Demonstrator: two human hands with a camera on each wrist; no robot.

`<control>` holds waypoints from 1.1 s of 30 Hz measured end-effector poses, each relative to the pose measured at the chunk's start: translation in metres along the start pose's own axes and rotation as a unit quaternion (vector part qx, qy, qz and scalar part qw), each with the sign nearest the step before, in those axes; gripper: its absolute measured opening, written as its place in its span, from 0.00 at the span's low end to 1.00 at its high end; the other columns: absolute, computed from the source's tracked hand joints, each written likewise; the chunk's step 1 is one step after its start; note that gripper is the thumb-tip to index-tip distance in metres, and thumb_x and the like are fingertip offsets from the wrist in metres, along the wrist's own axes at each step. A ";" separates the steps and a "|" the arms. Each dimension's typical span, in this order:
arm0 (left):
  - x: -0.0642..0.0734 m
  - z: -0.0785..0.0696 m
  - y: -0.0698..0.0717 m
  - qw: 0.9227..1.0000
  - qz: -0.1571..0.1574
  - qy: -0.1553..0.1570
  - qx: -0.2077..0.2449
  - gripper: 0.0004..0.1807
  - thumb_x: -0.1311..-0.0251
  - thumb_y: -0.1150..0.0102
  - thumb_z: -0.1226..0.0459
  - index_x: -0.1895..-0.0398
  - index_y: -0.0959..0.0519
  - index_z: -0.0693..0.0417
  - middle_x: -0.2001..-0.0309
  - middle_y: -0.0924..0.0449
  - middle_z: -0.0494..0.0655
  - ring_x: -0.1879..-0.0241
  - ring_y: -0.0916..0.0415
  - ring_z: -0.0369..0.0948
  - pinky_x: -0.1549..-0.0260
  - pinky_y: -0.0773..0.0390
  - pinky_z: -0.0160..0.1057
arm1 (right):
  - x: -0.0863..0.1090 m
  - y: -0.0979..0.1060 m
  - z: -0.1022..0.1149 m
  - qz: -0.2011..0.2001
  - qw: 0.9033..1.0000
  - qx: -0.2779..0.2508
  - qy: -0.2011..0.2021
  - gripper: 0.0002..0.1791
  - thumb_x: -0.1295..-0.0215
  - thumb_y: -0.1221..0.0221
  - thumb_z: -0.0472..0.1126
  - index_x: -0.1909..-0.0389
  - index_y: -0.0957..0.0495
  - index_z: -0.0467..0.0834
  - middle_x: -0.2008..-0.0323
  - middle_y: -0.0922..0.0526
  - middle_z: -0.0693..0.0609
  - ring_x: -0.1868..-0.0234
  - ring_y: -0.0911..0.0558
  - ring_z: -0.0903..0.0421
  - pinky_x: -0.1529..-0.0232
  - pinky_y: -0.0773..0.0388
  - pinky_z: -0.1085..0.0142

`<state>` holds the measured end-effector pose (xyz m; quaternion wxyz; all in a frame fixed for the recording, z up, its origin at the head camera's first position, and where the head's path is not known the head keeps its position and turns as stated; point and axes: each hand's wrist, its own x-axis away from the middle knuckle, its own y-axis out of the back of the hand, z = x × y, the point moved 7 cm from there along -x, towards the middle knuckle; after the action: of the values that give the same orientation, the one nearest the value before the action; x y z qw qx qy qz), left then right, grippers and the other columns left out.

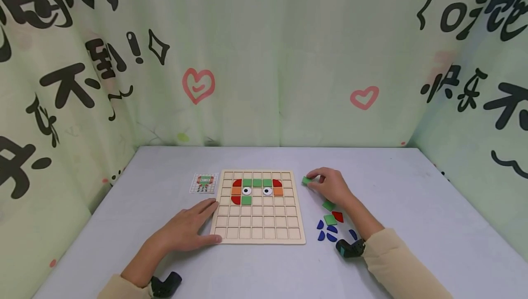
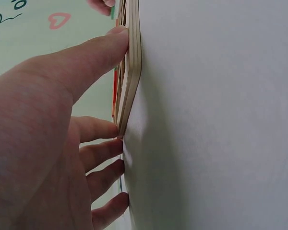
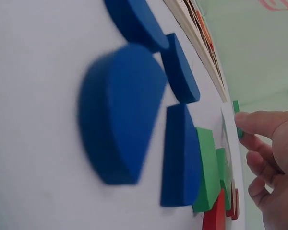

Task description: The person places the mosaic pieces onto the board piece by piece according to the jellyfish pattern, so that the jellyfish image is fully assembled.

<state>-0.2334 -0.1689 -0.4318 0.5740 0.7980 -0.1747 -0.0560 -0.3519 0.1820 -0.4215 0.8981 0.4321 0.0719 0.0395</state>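
A wooden grid board (image 1: 260,225) lies on the table, with red, green and orange pieces and two eye pieces set in its upper cells. My left hand (image 1: 187,228) rests against the board's lower left edge, thumb and fingertips touching it; the left wrist view shows the thumb (image 2: 101,50) on the rim. Just right of the board's upper right corner, my right hand (image 1: 332,185) pinches a green square block (image 1: 306,180) between thumb and fingers. In the right wrist view that green block (image 3: 237,117) shows edge-on at the fingertips.
A small pattern card (image 1: 204,183) lies left of the board. Right of it are loose green blocks (image 1: 330,219), a red piece (image 1: 338,216) and several blue rounded pieces (image 1: 332,237), under and beside the right forearm. A curtain (image 1: 280,60) hangs behind the table.
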 end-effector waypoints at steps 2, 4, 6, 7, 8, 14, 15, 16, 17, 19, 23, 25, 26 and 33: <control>0.000 0.000 0.000 1.000 -0.001 -0.001 0.000 0.50 0.47 0.38 0.37 0.26 0.41 0.52 0.25 0.44 0.49 0.26 0.44 0.49 0.36 0.36 0.58 | 0.001 -0.002 0.002 0.004 1.000 -0.002 0.005 0.12 0.38 0.36 0.40 0.53 0.16 0.46 0.62 0.19 0.48 0.64 0.28 0.52 0.72 0.30 0.67; 0.000 0.000 0.000 1.000 -0.001 -0.001 0.001 0.50 0.48 0.38 0.37 0.26 0.41 0.52 0.25 0.44 0.49 0.27 0.44 0.49 0.36 0.36 0.58 | 0.003 -0.004 0.004 0.005 1.000 -0.004 0.014 0.12 0.39 0.35 0.40 0.54 0.16 0.47 0.61 0.18 0.48 0.63 0.28 0.52 0.70 0.29 0.68; 0.000 0.000 -0.001 1.000 0.000 0.000 0.000 0.50 0.48 0.38 0.37 0.26 0.41 0.52 0.25 0.44 0.49 0.27 0.44 0.49 0.36 0.36 0.59 | 0.005 -0.007 0.007 0.007 1.000 -0.007 0.026 0.11 0.40 0.35 0.40 0.56 0.15 0.47 0.60 0.17 0.49 0.63 0.28 0.53 0.69 0.29 0.68; 0.000 0.001 -0.001 1.000 0.000 0.000 0.000 0.50 0.48 0.38 0.37 0.26 0.41 0.52 0.25 0.44 0.49 0.27 0.44 0.49 0.36 0.36 0.59 | 0.006 -0.008 0.009 0.008 0.999 -0.009 0.033 0.11 0.40 0.34 0.40 0.57 0.15 0.47 0.60 0.17 0.50 0.63 0.27 0.53 0.68 0.30 0.67; 0.000 0.001 -0.001 1.000 0.000 0.001 0.000 0.50 0.48 0.38 0.37 0.26 0.41 0.52 0.25 0.44 0.49 0.27 0.44 0.49 0.36 0.36 0.59 | 0.007 -0.008 0.012 0.009 0.999 -0.010 0.042 0.10 0.41 0.34 0.40 0.58 0.15 0.47 0.59 0.16 0.50 0.63 0.27 0.53 0.68 0.30 0.67; 0.000 0.000 -0.001 1.000 -0.001 0.002 -0.002 0.50 0.48 0.38 0.37 0.26 0.40 0.52 0.25 0.44 0.49 0.27 0.43 0.49 0.37 0.36 0.58 | 0.013 -0.013 0.024 0.030 0.996 -0.021 0.080 0.08 0.44 0.31 0.40 0.63 0.14 0.49 0.61 0.16 0.52 0.65 0.28 0.56 0.68 0.33 0.67; 0.000 0.000 0.000 1.000 -0.002 0.001 -0.003 0.50 0.48 0.38 0.37 0.27 0.40 0.52 0.26 0.44 0.49 0.27 0.43 0.49 0.37 0.35 0.58 | 0.014 -0.014 0.026 0.036 0.995 -0.021 0.088 0.08 0.45 0.31 0.40 0.63 0.14 0.50 0.62 0.15 0.52 0.66 0.28 0.56 0.69 0.33 0.67; 0.000 0.000 0.000 1.000 -0.002 0.001 -0.002 0.50 0.48 0.38 0.37 0.27 0.40 0.52 0.26 0.44 0.49 0.27 0.43 0.49 0.37 0.35 0.58 | 0.015 -0.015 0.028 0.041 0.995 -0.024 0.093 0.08 0.45 0.31 0.41 0.64 0.14 0.50 0.62 0.15 0.52 0.66 0.28 0.56 0.69 0.33 0.68; 0.000 0.000 0.000 1.000 -0.003 0.000 -0.002 0.50 0.48 0.38 0.38 0.27 0.40 0.52 0.26 0.44 0.49 0.27 0.43 0.49 0.37 0.35 0.58 | 0.015 -0.016 0.029 0.047 0.994 -0.026 0.099 0.08 0.45 0.31 0.41 0.64 0.14 0.50 0.63 0.15 0.53 0.66 0.28 0.57 0.69 0.33 0.68; 0.000 0.000 0.000 1.000 -0.003 0.000 -0.003 0.50 0.48 0.38 0.38 0.27 0.40 0.52 0.26 0.44 0.49 0.27 0.43 0.49 0.37 0.35 0.58 | 0.016 -0.018 0.032 0.059 0.992 -0.031 0.107 0.07 0.46 0.30 0.41 0.64 0.14 0.51 0.63 0.15 0.55 0.65 0.27 0.57 0.68 0.32 0.68; 0.000 0.001 -0.001 1.000 -0.002 0.000 -0.004 0.50 0.47 0.38 0.37 0.26 0.41 0.52 0.25 0.44 0.49 0.27 0.44 0.49 0.37 0.35 0.58 | 0.020 -0.024 0.037 0.085 0.989 -0.037 0.119 0.07 0.45 0.30 0.43 0.64 0.15 0.53 0.62 0.16 0.57 0.63 0.27 0.57 0.66 0.31 0.69; 0.000 0.001 -0.001 1.000 -0.001 0.001 -0.003 0.50 0.47 0.38 0.37 0.26 0.41 0.52 0.25 0.44 0.49 0.27 0.44 0.49 0.37 0.35 0.58 | 0.022 -0.026 0.040 0.097 0.987 -0.041 0.125 0.08 0.45 0.30 0.44 0.64 0.15 0.54 0.63 0.16 0.58 0.62 0.27 0.57 0.66 0.30 0.69; 0.000 0.002 -0.001 1.000 0.000 0.002 -0.002 0.50 0.48 0.38 0.37 0.26 0.41 0.51 0.25 0.44 0.49 0.27 0.44 0.49 0.37 0.36 0.58 | 0.023 -0.028 0.041 0.103 0.985 -0.043 0.129 0.08 0.46 0.30 0.44 0.64 0.15 0.55 0.63 0.16 0.59 0.62 0.26 0.57 0.65 0.30 0.69; -0.001 0.001 -0.001 1.000 0.005 0.002 0.002 0.50 0.47 0.39 0.37 0.26 0.41 0.51 0.25 0.45 0.48 0.26 0.45 0.49 0.36 0.37 0.58 | 0.028 -0.037 0.045 0.130 0.980 -0.057 0.143 0.08 0.47 0.29 0.43 0.65 0.15 0.55 0.67 0.17 0.59 0.64 0.26 0.59 0.66 0.29 0.71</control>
<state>-0.2340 -0.1692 -0.4333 0.5728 0.7987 -0.1773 -0.0509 -0.3165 0.1281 -0.4257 0.8889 0.3758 0.1402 0.2214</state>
